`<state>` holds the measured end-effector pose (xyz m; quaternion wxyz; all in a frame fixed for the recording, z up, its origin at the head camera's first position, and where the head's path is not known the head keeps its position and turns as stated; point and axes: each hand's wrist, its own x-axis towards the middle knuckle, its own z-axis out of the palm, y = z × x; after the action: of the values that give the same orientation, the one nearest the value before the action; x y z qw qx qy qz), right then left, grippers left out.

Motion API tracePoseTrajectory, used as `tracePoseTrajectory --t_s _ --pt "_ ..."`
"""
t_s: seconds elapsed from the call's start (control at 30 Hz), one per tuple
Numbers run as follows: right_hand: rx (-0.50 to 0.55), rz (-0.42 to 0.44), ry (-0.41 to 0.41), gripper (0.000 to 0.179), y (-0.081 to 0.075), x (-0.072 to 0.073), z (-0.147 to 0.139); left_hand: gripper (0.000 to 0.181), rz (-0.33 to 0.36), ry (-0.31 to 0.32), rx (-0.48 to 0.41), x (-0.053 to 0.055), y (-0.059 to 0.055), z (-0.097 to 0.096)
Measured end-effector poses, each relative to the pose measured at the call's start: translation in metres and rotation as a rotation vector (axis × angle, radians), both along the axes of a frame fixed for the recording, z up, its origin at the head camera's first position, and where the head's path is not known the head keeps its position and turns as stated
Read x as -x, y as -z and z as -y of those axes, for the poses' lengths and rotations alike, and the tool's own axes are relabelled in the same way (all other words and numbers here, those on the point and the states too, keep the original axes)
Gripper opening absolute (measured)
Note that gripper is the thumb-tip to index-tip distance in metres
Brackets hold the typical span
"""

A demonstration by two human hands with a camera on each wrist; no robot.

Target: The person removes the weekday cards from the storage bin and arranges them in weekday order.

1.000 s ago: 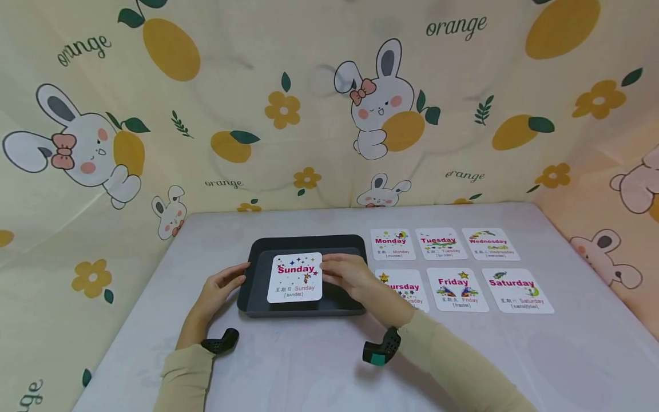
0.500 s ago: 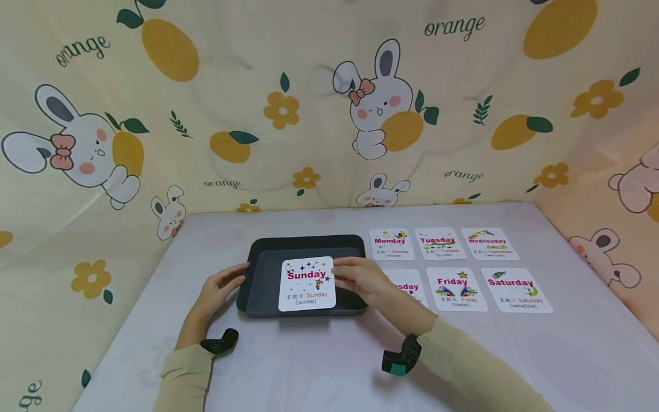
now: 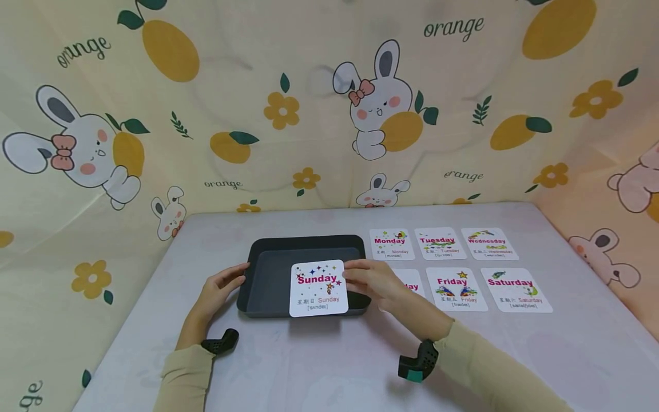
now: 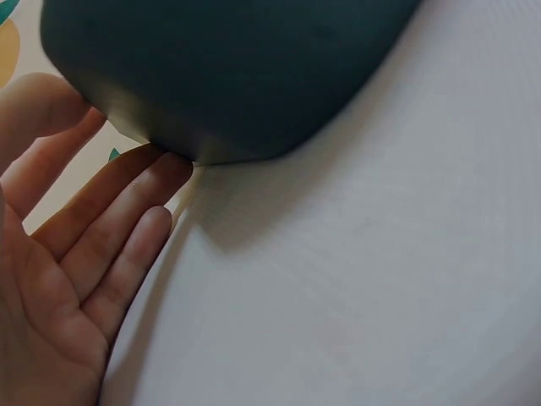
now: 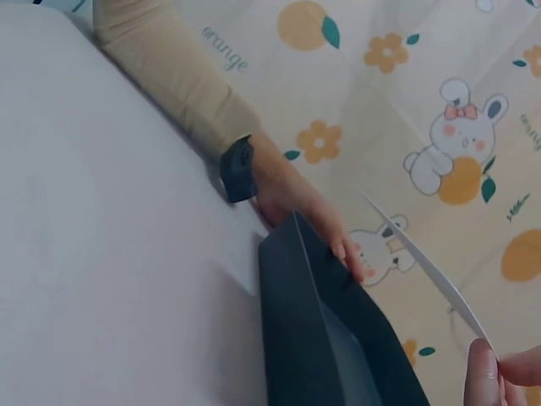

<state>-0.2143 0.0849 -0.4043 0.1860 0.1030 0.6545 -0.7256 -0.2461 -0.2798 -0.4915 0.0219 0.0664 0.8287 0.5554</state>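
A white square card (image 3: 319, 289) printed "Sunday" is held tilted above the front right part of the dark grey tray (image 3: 265, 280). My right hand (image 3: 378, 283) pinches its right edge between thumb and fingers. In the right wrist view the card (image 5: 431, 269) shows almost edge-on, clear of the tray wall (image 5: 292, 338). My left hand (image 3: 218, 289) touches the tray's left side. Seen from the left wrist, that hand (image 4: 84, 245) has its fingers fairly straight, with fingertips against the tray's outer wall (image 4: 228, 76).
Right of the tray, weekday cards lie in two rows: Monday (image 3: 392, 245), Tuesday (image 3: 441, 244) and Wednesday (image 3: 489, 245) behind, Friday (image 3: 458, 290) and Saturday (image 3: 517, 290) in front. My right hand partly covers another card (image 3: 412, 280). A patterned curtain (image 3: 309, 57) hangs behind the white table (image 3: 257, 366).
My right hand has drawn the Sunday card to the right and toward me, from over the tray's middle to its front right part. The left hand and the tray stay put.
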Motion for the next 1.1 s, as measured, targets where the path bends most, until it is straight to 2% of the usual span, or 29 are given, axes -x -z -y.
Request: tracePoseTrajectory --t_s 0.3,0.4,0.73,1.1 --pt "0.010 -0.029 -0.012 0.034 0.003 -0.005 -0.015 0.049 -0.003 0.006 -0.009 -0.001 0.001 0.000" --pt "0.008 -0.051 -0.039 0.035 0.004 -0.007 -0.022 0.050 -0.001 0.008 -0.013 0.000 0.000 0.000" --pt "-0.085 -0.043 -0.058 0.036 0.010 -0.015 -0.044 0.049 -0.003 -0.002 0.000 -0.002 -0.002 0.000" --pt "-0.141 -0.025 -0.062 0.037 0.005 -0.021 -0.066 0.049 -0.010 0.003 -0.005 -0.002 -0.001 0.000"
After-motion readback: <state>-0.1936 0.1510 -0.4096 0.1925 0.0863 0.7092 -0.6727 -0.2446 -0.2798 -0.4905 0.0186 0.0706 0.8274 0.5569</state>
